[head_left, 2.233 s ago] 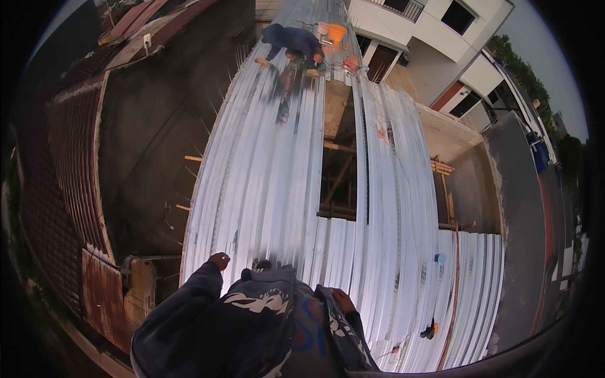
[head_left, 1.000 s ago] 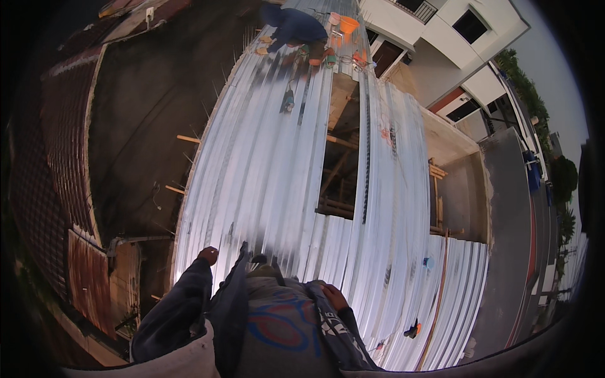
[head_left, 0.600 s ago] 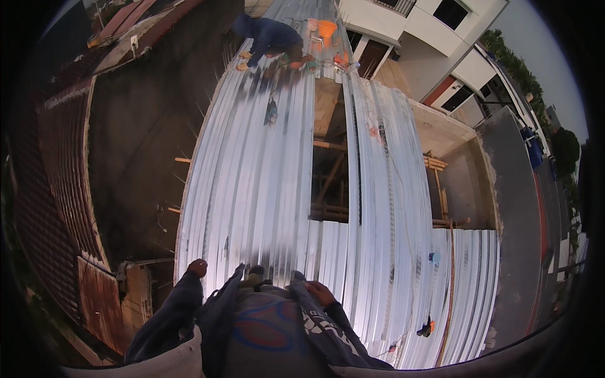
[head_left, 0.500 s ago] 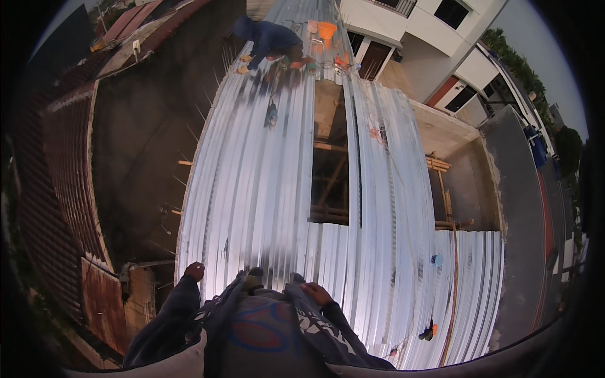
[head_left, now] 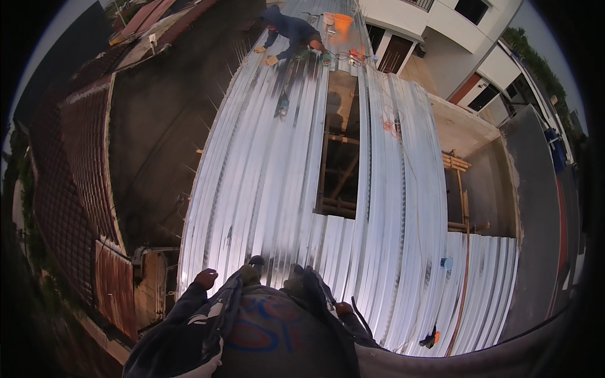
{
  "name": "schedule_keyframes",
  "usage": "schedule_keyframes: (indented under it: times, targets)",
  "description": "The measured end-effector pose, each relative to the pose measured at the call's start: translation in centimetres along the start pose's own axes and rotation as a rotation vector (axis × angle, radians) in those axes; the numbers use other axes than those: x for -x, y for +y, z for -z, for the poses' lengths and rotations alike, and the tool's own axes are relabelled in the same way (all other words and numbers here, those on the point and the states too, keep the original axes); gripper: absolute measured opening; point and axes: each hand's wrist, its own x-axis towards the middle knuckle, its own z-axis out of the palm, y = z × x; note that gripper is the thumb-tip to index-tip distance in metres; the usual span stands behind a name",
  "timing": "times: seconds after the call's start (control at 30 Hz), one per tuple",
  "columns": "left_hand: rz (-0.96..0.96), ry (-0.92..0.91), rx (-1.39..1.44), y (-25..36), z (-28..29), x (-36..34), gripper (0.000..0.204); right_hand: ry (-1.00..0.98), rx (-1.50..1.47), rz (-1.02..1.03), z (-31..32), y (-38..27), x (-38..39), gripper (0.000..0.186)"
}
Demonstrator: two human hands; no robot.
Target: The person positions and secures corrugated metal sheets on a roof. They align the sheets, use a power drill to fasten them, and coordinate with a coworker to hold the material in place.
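Metal sheets (head_left: 265,183) lie beneath us; our left hand (head_left: 206,278) hangs above them, fingers loosely curled, apparently empty. Our right hand (head_left: 343,308) has dropped beside the jacket (head_left: 320,291), its fingers unclear; neither seems to work the sheets.

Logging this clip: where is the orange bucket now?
In the head view, the bucket is near the top, right of centre, just right of a smaller pink pail, on the roof.

Your right hand (head_left: 343,309), toward five o'clock, was partly hidden by your jacket (head_left: 170,343). Whether your left hand (head_left: 206,278), near half past seven, held anything was too small to tell. At six, the edge cut off your shirt (head_left: 271,324).
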Motion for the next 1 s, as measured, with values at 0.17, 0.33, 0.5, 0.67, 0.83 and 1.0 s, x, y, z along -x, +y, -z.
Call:
schedule_keyframes:
  times: [0.17, 0.33, 0.5, 0.67, 0.83, 1.0]
  targets:
    - [0.154, 0.058, 0.132, 2.9, -0.4, -0.3, 0.044, -0.027, 0.004, -0.011, 1.3, 2.9, -0.9, 0.04]
    - [0.209, 0.072, 0.155, 5.3, -1.9, 2.5, 0.03, 0.058, -0.087, 0.043, 8.3, -1.6, -4.5, 0.04]
    - [0.199, 0.14, 0.121, 6.0, -5.0, 5.7, 0.03, 0.091, -0.164, 0.178, 14.3, -7.3, -8.5, 0.04]
    - [0.212, 0.172, 0.118, 3.8, -9.9, 7.8, 0.032, 0.079, -0.087, 0.282, 16.2, -7.7, -11.5, 0.04]
    - [0.338, 0.23, 0.508, 6.8, -12.7, 7.3, 0.032, 0.119, 0.158, 0.286, 19.0, 1.2, -11.7, 0.04]
    - [0.663, 0.234, 0.62, 3.5, -14.2, 15.5, 0.026, 0.05, 0.213, 0.17, 18.9, -8.9, -9.8, 0.036]
